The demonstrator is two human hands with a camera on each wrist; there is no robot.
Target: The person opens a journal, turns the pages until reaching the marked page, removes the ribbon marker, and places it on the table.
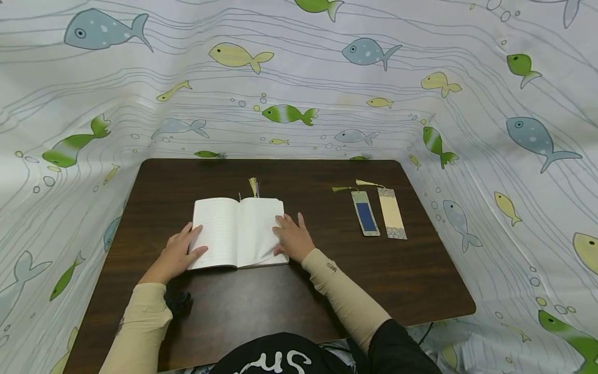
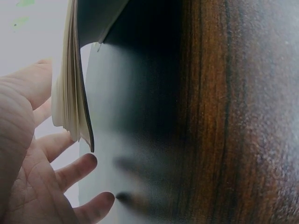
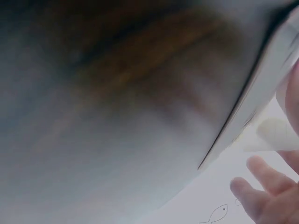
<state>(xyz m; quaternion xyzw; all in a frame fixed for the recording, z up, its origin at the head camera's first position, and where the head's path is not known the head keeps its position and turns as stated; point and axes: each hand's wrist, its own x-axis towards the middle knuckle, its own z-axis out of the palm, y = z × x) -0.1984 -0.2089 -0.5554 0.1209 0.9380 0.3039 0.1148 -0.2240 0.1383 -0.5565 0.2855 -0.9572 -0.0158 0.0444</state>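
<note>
An open notebook with blank-looking, faintly lined pages lies on the table, left of its middle. My left hand rests at its left edge, thumb and a fingertip over the page margin. In the left wrist view, the left hand has its fingers spread beside the page stack. On the right page, my right hand touches the outer margin with its fingers extended. The page bows near its lower corner. A yellow tassel and a purple one stick out past the notebook's top edge.
To the right lie two bookmarks: one with a blue panel and green tassel, one cream with a pale yellow tassel. The dark wooden table has rounded corners. A fish-patterned curtain surrounds it.
</note>
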